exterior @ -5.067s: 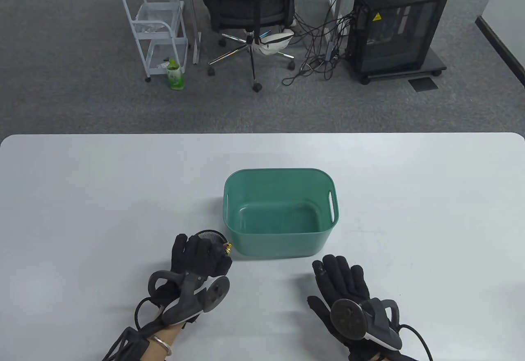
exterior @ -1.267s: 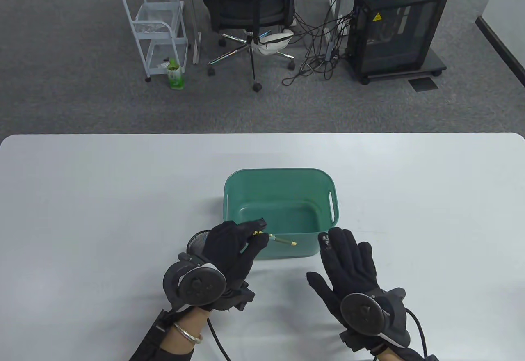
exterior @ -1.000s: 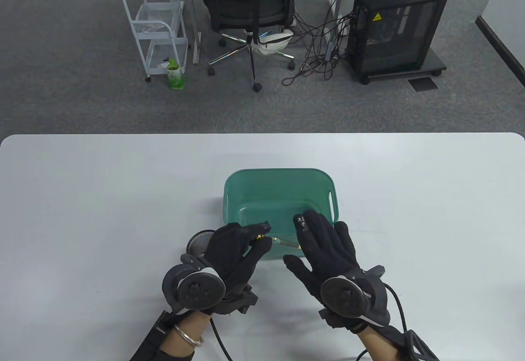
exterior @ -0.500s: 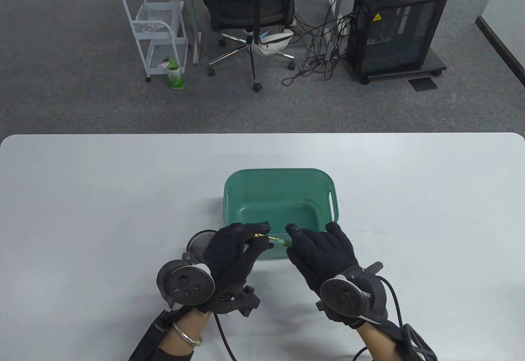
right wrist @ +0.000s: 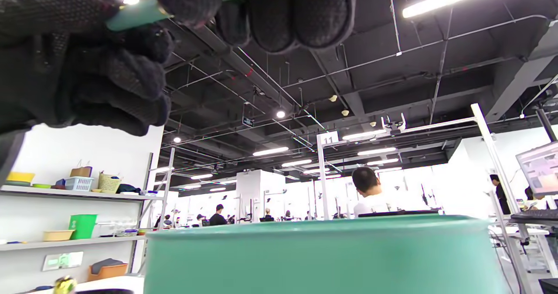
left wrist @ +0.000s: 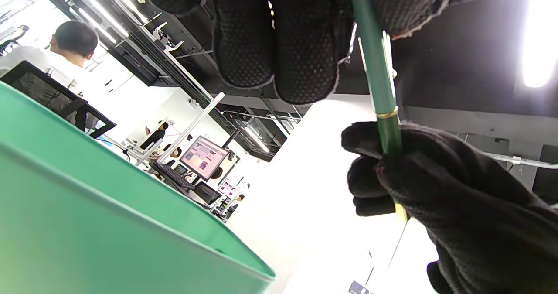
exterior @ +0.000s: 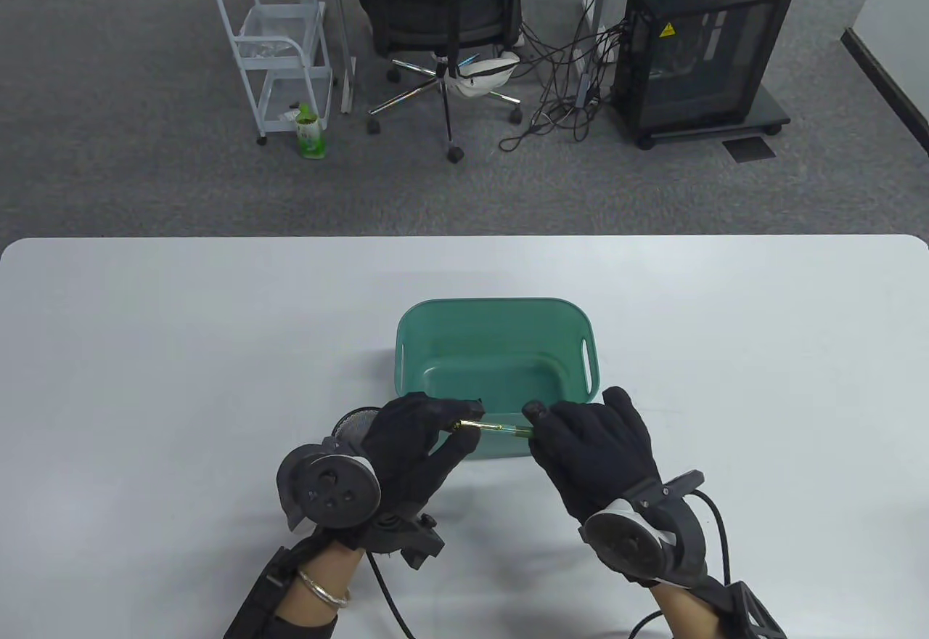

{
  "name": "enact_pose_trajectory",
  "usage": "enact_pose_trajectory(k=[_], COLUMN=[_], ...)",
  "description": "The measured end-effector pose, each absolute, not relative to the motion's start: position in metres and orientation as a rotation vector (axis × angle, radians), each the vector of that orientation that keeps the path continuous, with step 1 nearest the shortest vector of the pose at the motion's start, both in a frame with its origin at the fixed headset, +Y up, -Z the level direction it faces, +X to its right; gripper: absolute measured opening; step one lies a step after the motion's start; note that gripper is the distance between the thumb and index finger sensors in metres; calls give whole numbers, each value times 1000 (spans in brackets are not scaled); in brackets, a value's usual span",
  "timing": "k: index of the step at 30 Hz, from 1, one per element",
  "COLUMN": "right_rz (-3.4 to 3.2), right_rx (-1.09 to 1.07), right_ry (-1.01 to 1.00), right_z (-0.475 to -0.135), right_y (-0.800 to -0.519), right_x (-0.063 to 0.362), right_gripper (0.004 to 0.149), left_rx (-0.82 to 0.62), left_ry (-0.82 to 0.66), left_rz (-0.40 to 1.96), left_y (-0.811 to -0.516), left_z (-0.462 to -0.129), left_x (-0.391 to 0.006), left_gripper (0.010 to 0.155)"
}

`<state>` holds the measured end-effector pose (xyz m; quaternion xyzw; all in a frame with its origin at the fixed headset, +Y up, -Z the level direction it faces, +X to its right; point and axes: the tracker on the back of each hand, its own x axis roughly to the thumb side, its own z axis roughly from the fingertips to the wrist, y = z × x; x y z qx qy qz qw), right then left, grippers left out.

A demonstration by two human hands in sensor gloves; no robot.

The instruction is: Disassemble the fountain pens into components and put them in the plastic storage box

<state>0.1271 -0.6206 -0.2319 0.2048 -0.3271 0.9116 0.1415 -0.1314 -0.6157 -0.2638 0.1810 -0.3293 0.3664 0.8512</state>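
A green fountain pen (exterior: 495,428) with gold trim is held level over the near rim of the green plastic box (exterior: 501,308). My left hand (exterior: 464,422) pinches its clip end and my right hand (exterior: 535,422) grips the other end. In the left wrist view the pen (left wrist: 374,67) runs from my left fingers (left wrist: 301,45) down into the right hand (left wrist: 436,189), which is curled round the barrel below a gold ring. The pen looks to be in one piece. In the right wrist view only a short green stretch of the pen (right wrist: 139,17) shows between the gloves.
A black mesh pen cup (exterior: 353,427) stands by the box's near left corner, partly hidden behind my left hand. The box wall (right wrist: 322,254) fills the lower right wrist view. An office chair, a cart and a computer case stand on the floor beyond the table.
My left hand lifted the pen from beside the mesh cup. My right hand came in from the right, curled round the pen's free end, and has since shifted slightly right.
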Motion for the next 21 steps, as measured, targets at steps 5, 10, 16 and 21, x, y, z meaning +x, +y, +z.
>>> enact_pose_trajectory(k=[5, 10, 16, 21], right_rz=[2683, 2740, 2799, 2814], right_rx=[574, 577, 578, 617], right_ry=[-976, -997, -1067, -1096], right_z=[-232, -233, -232, -227], right_y=[-620, -623, -623, -624], right_x=[128, 126, 125, 118], right_gripper=[43, 43, 43, 43], left_rx=[441, 460, 461, 431], left_ry=[-664, -665, -680, -704], left_rz=[600, 411, 275, 286], left_y=[-614, -614, -615, -615], left_z=[-258, -252, -249, -250], left_x=[-125, -112, -104, -102], left_gripper=[54, 53, 51, 48])
